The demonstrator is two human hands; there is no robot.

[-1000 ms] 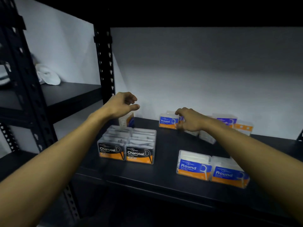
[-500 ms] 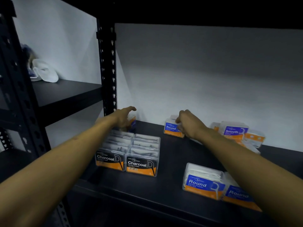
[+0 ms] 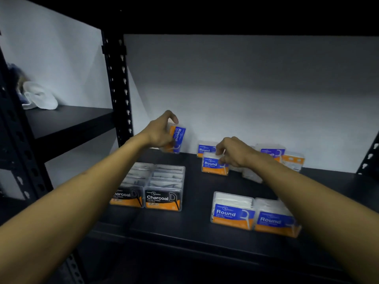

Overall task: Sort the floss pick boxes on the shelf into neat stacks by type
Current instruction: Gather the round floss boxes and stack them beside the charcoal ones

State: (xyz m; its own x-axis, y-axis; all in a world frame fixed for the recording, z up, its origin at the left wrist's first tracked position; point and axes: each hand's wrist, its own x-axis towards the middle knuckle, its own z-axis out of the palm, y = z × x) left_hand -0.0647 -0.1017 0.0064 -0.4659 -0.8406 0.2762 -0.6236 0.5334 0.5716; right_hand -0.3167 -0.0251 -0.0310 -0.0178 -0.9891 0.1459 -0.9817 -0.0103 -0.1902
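Left hand (image 3: 162,133) grips a Round box (image 3: 178,138) turned on end, lifted above the far left of the shelf (image 3: 196,226). Right hand (image 3: 233,152) pinches another Round box (image 3: 214,163), with a third (image 3: 206,148) just behind. Near right sit two Round boxes (image 3: 232,212); near left, two Charcoal stacks (image 3: 147,187). Smooth boxes (image 3: 272,152) lie far right, partly hidden by the right arm, count unclear.

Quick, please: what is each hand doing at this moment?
Left hand: holds a Round box, turned on end, lifted.
Right hand: pinches another Round box near the back.
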